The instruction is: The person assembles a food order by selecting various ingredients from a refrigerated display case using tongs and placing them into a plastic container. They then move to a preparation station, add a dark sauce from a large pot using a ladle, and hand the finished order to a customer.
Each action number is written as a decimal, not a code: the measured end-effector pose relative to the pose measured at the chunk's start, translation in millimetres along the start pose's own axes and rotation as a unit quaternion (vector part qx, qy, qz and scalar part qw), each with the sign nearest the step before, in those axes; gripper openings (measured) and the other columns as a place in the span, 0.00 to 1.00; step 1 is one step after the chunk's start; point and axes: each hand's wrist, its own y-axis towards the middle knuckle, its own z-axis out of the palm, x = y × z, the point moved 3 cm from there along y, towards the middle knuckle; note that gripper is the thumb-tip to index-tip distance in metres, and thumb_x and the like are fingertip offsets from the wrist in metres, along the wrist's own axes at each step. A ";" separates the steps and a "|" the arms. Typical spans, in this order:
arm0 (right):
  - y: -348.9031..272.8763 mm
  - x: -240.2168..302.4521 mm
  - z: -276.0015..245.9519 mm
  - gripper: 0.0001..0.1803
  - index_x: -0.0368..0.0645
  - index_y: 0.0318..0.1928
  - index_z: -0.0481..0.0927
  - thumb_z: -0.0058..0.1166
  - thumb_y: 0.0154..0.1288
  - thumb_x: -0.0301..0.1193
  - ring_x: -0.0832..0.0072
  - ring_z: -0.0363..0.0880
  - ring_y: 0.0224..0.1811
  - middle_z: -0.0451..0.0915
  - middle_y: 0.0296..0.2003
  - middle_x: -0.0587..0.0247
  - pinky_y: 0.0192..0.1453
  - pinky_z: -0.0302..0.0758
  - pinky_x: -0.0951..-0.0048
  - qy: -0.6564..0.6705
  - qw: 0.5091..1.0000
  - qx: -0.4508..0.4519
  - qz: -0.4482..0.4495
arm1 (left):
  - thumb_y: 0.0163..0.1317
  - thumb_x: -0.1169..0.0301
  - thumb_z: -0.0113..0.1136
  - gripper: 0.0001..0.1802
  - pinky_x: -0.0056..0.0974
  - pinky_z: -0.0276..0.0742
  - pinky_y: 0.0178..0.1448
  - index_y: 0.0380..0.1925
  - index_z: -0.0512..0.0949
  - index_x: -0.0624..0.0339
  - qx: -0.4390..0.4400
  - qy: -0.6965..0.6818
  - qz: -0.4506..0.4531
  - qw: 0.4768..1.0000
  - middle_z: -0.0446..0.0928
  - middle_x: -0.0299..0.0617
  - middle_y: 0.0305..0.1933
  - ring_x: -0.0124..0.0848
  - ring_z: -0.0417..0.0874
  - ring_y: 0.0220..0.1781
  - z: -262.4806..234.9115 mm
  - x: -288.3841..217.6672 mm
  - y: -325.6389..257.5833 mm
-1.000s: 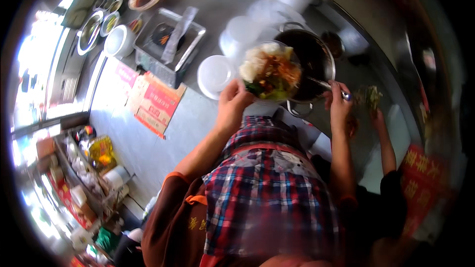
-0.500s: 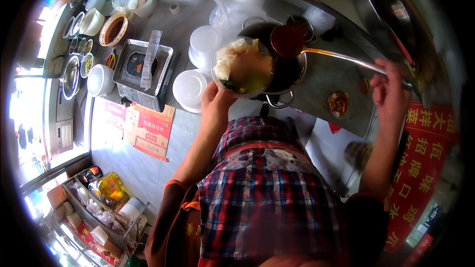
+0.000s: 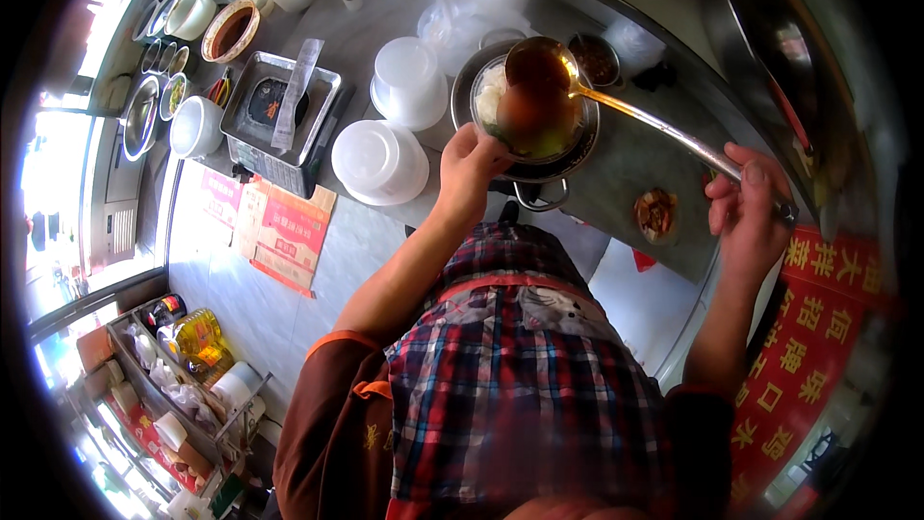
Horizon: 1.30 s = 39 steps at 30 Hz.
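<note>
My left hand [image 3: 471, 171] grips the near-left rim of a clear plastic bowl [image 3: 532, 158]. White food, some green bits and broth lie inside it. The bowl is held above a dark-filled metal pot [image 3: 591, 140] with loop handles. My right hand [image 3: 751, 204] is closed around the end of a long-handled metal ladle [image 3: 664, 136]. The ladle's head is over the bowl's far side, holding red-brown liquid. A blurred red-brown patch below the head looks like liquid flowing into the bowl.
Stacked white plastic bowls [image 3: 380, 162] stand left of the pot. Farther left are a scale with a metal tray [image 3: 322, 101] and several sauce bowls [image 3: 231, 31]. Beyond the pot sits a small container of dark red contents [image 3: 594, 60]. A clear bag of reddish-brown pieces [image 3: 654, 215] lies right.
My left hand has moved the bowl rightward over the pot, under the ladle head. The ladle head has shifted slightly left, and red-brown liquid now shows over the food.
</note>
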 end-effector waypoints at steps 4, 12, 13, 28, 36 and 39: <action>-6.6 -2.0 6.6 0.19 0.32 0.50 0.85 0.54 0.77 0.37 0.82 0.69 0.17 0.82 0.26 0.58 0.24 0.67 0.80 0.002 1.000 0.006 -0.025 | 0.67 0.72 0.59 0.08 0.34 0.78 0.49 0.44 0.77 0.62 0.030 0.018 -0.001 0.999 0.80 0.39 0.42 0.29 0.81 0.43 -18.8 20.7 10.2; -5.1 -4.6 15.7 0.16 0.31 0.51 0.85 0.53 0.77 0.32 0.82 0.71 0.19 0.83 0.27 0.58 0.26 0.71 0.79 0.014 0.996 0.013 -0.088 | 0.61 0.74 0.60 0.06 0.30 0.72 0.40 0.36 0.75 0.63 0.026 0.026 -0.001 0.999 0.78 0.36 0.33 0.24 0.76 0.34 -16.8 23.4 9.1; -4.3 -5.3 16.3 0.15 0.31 0.51 0.84 0.53 0.77 0.32 0.82 0.71 0.19 0.83 0.27 0.58 0.27 0.71 0.79 0.012 0.996 0.014 -0.093 | 0.63 0.73 0.59 0.06 0.31 0.74 0.42 0.39 0.76 0.62 0.034 0.032 -0.001 0.999 0.79 0.37 0.35 0.26 0.78 0.36 -18.5 24.6 9.8; -24.9 -19.8 -9.8 0.15 0.28 0.52 0.83 0.49 0.69 0.18 0.80 0.77 0.23 0.84 0.32 0.54 0.31 0.77 0.79 -0.052 0.977 0.024 -0.207 | 0.65 0.76 0.56 0.09 0.35 0.79 0.45 0.44 0.78 0.63 0.018 -0.002 0.000 1.000 0.80 0.43 0.40 0.32 0.81 0.39 -9.0 -9.8 -4.7; -47.9 -1.8 -15.9 0.12 0.34 0.49 0.86 0.57 0.66 0.20 0.71 0.84 0.26 0.86 0.32 0.53 0.30 0.80 0.73 -0.157 0.923 0.067 -0.346 | 0.65 0.74 0.56 0.14 0.39 0.83 0.59 0.50 0.78 0.67 0.033 -0.010 0.029 0.999 0.82 0.46 0.50 0.37 0.85 0.50 -9.3 -17.4 20.6; -56.3 0.9 -11.2 0.13 0.33 0.54 0.81 0.52 0.72 0.23 0.70 0.84 0.30 0.84 0.32 0.51 0.37 0.83 0.72 -0.203 0.895 0.089 -0.388 | 0.66 0.78 0.53 0.09 0.44 0.85 0.57 0.44 0.78 0.68 0.066 0.192 0.141 0.969 0.80 0.45 0.46 0.41 0.85 0.50 -9.5 -19.3 28.3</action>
